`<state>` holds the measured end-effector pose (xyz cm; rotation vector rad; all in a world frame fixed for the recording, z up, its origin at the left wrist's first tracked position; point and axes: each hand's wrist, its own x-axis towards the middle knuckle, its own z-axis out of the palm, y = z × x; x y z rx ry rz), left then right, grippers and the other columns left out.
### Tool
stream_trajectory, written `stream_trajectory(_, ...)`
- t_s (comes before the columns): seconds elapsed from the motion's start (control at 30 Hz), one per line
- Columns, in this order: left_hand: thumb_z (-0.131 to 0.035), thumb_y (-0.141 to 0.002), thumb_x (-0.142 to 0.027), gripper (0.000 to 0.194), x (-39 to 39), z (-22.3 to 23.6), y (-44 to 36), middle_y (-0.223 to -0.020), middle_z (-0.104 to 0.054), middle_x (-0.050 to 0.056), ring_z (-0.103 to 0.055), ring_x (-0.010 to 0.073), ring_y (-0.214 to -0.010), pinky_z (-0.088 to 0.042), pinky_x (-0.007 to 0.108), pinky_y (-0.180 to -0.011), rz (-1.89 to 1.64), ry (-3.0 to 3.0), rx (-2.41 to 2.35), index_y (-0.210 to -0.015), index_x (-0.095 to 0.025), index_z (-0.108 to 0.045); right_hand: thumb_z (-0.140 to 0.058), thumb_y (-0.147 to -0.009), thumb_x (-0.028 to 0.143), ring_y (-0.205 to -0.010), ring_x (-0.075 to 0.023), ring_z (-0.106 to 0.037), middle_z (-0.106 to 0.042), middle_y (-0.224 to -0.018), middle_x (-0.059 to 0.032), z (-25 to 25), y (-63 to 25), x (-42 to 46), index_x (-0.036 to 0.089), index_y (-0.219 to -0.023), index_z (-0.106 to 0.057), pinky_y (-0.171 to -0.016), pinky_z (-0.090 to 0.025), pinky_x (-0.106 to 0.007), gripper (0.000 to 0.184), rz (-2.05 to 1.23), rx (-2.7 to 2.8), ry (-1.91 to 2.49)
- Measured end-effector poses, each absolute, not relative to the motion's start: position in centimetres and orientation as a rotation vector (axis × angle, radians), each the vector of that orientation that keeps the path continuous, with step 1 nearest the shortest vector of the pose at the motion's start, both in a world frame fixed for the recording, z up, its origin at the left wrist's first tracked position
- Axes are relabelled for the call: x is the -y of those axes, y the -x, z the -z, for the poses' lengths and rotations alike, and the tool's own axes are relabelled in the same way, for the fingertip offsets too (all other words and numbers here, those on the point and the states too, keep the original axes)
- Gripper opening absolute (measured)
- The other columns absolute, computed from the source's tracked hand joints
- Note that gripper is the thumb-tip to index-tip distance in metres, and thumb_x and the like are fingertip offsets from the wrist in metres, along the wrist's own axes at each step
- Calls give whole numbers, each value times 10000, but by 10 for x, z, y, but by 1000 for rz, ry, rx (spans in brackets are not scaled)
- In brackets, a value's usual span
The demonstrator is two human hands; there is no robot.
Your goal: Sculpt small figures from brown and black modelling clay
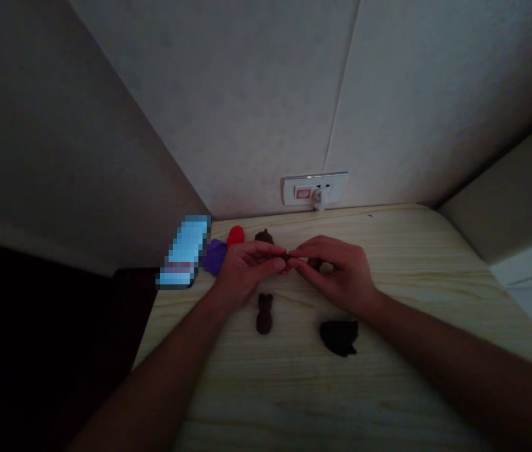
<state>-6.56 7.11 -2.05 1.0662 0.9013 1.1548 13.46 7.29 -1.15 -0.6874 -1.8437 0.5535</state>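
Between the fingertips of both hands is a small dark brown piece of modelling clay [286, 256]. My left hand [250, 267] pinches it from the left, my right hand [334, 267] from the right. Just below my left hand lies a brown clay figure [264, 314] with a rounded body, a smaller head and two ear-like bumps. A brown clay lump [264, 236] shows partly behind my left fingers. Purple clay [215, 256] and red clay [235, 235] sit left of it. Below my right hand rests a black clay lump [338, 336] with a ragged edge.
The light wooden tabletop [411, 251] meets the wall at the back. A phone [184, 251] with a lit, blurred screen stands at the left edge. On the wall is a socket panel [291, 190] with a white plug [320, 198] in it.
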Motion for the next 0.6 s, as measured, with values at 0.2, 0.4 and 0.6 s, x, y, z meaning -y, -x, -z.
stream_trajectory(0.2,-928,-654,-235,213,-72,22,65,-743,-801,40,-754,152,-634,-625,232,-642,-1200,-1084,-896,-824,-180,-811,-752,-877,153,-580,-103,-634,-751,-842,-61,12,-132,-71,153,-954,-766,-527,-536,-229,78,-500,1819,664)
stream_trajectory(0.4,-930,-639,-210,214,-73,23,66,-758,-803,35,-752,150,-643,-626,233,-644,-1237,-1088,-898,-808,-183,-802,-728,-884,149,-552,-98,-618,-753,-859,-70,12,-131,-69,171,-990,-773,-501,-527,-229,117,-473,1837,632)
stream_trajectory(0.6,-941,-619,-251,248,-73,24,67,-790,-808,49,-760,172,-680,-640,274,-681,-1237,-1107,-964,-812,-180,-803,-702,-899,174,-553,-99,-612,-753,-834,-58,10,-132,-68,192,-977,-776,-494,-521,-227,109,-466,1838,662)
